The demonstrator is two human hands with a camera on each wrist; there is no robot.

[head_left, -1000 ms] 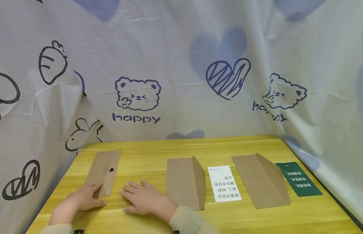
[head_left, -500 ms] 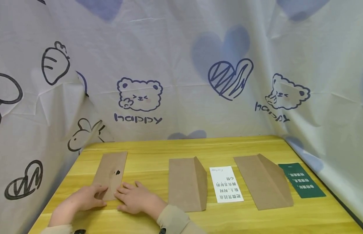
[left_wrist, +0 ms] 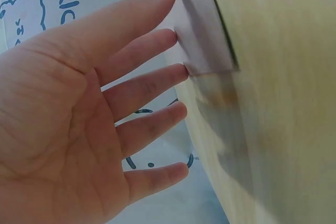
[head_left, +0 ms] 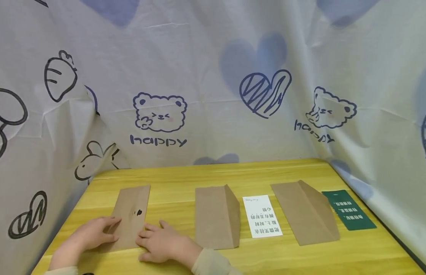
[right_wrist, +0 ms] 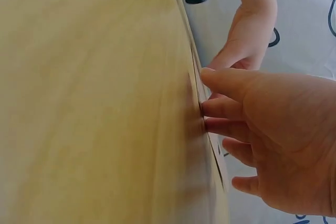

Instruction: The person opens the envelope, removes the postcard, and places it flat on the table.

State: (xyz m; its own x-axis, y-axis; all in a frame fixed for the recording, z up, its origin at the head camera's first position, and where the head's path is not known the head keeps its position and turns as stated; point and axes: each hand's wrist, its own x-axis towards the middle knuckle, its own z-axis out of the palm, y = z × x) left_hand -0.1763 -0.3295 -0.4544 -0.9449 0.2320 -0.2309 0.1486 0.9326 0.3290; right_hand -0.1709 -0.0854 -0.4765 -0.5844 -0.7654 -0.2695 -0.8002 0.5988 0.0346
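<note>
A folded brown kraft envelope (head_left: 130,215) lies on the left side of the table, with a small black spot near its right edge. My left hand (head_left: 92,233) touches its left edge with straight fingers and does not grip it. On the other side, my right hand (head_left: 161,242) lies low with its fingertips at the envelope's right edge. In the left wrist view, the fingers of my left hand (left_wrist: 68,108) are spread and extended, some tips meeting the paper. The right wrist view has my right hand (right_wrist: 289,135) with extended fingers against the thin envelope edge (right_wrist: 218,163).
Two more brown envelopes, one mid-table (head_left: 213,217) and one further right (head_left: 302,212), show unfolded flaps. Between them lies a white printed card (head_left: 262,216). A green printed card (head_left: 350,210) sits at the far right. A patterned white curtain (head_left: 206,76) encloses the yellow wooden table (head_left: 171,179).
The envelope at the left has slid right and then nearer to me. My right hand has moved left to meet its edge, and my left hand stays beside it.
</note>
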